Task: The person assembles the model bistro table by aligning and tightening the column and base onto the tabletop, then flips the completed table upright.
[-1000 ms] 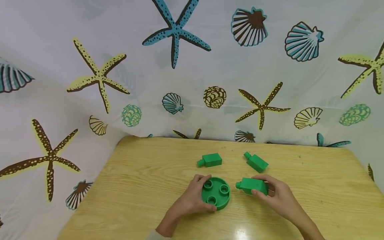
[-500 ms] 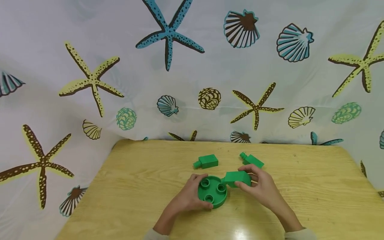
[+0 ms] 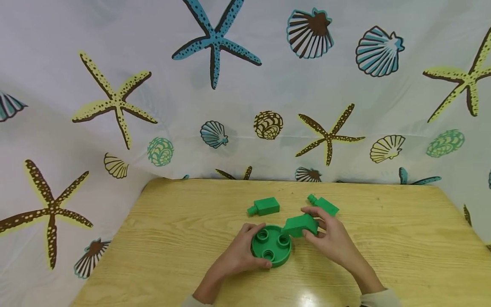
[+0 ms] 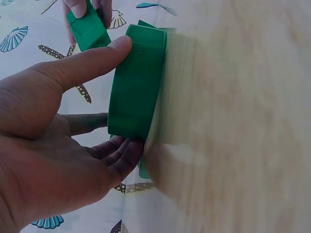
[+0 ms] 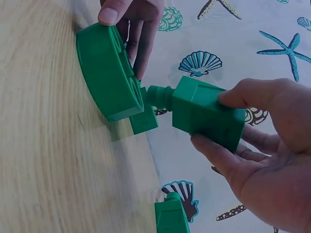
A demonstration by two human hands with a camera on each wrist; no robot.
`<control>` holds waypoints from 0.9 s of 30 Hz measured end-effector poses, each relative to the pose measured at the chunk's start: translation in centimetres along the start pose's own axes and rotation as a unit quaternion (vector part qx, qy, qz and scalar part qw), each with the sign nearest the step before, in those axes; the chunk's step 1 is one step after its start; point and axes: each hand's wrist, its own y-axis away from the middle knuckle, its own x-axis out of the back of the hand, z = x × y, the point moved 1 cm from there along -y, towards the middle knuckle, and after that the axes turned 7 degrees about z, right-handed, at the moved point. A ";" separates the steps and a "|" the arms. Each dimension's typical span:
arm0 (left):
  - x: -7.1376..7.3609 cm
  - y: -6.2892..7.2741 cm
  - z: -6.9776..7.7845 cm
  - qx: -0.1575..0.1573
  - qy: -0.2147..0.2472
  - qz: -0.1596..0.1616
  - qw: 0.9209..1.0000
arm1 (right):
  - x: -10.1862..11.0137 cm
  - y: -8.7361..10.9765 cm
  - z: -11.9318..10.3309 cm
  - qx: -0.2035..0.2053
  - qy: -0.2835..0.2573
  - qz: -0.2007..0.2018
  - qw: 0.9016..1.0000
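A round green base (image 3: 274, 247) with three threaded ring sockets lies on the table. My left hand (image 3: 238, 252) grips its left side, thumb at the near edge and fingers at the far edge; the left wrist view shows the thumb along the base's side wall (image 4: 136, 87). In my right hand (image 3: 333, 236) is a green block-shaped leg (image 3: 300, 226), pinched between thumb and fingers and tilted down to the left. Its threaded end (image 5: 160, 96) points at the base, right by the rim in the right wrist view, and overlaps the right-hand socket in the head view.
Behind the base lie two similar green legs, one at the back left (image 3: 267, 206) and one at the back right (image 3: 324, 206), near my right fingers. A white cloth (image 3: 176, 106) printed with shells and starfish hangs behind and beside the wooden table (image 3: 172, 230).
My right hand has carried the leg leftward to the base and now tips its threaded end downward over the right-hand socket. My left hand keeps its grip on the base.
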 end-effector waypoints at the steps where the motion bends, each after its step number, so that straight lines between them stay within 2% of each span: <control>1: 0.1 0.0 0.0 0.000 0.002 -0.001 1.000 | 0.0 0.0 0.0 -0.001 -0.001 0.005 1.000; 8: 0.1 -0.1 0.1 -0.003 0.008 0.004 1.000 | -0.4 0.0 0.6 0.010 -0.016 0.032 0.999; 14: 0.2 -0.3 0.0 -0.008 0.006 0.011 1.000 | -1.3 -0.2 1.0 0.036 -0.024 0.024 0.999; 18: 0.4 -0.6 0.1 -0.012 0.005 0.018 1.000 | -1.6 -0.7 0.8 0.053 -0.018 0.033 0.998; 27: 0.1 -0.2 -0.1 -0.004 0.006 -0.001 1.000 | -2.1 0.0 1.0 0.045 -0.012 0.016 0.999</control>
